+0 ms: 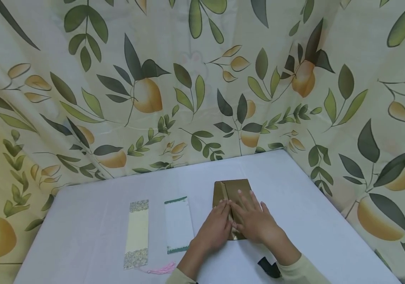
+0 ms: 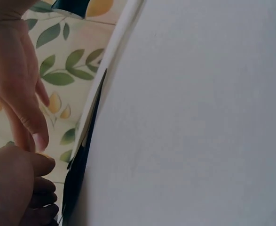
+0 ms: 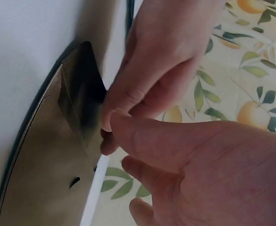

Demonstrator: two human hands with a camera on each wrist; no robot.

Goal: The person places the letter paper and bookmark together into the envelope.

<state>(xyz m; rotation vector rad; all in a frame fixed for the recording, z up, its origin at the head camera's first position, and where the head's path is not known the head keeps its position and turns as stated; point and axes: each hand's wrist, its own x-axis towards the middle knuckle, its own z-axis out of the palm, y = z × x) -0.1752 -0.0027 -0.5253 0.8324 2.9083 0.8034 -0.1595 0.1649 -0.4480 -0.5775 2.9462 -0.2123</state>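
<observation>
A shiny gold-brown sheet (image 1: 237, 185) lies on the white table, with a folded strip running lengthwise near its left side. My left hand (image 1: 215, 225) rests on the fold, its fingers together and pointing away from me. Beside it my right hand (image 1: 255, 221) presses the sheet with spread, straight fingers. The fingertips and thumbs of both hands come close together over the fold. In the right wrist view the sheet (image 3: 39, 155) shows a bent-up, darker end near the left hand (image 3: 161, 61), and the right hand's (image 3: 194, 165) thumb reaches toward it.
Left of the hands lies a white card (image 1: 178, 225) with green edges. Farther left is a cream bookmark (image 1: 137, 232) with patterned ends and a pink tassel (image 1: 163, 269). A small black piece (image 1: 269, 268) shows beside the right wrist. A leaf-and-fruit curtain (image 1: 188, 98) hangs behind the table (image 1: 92, 221).
</observation>
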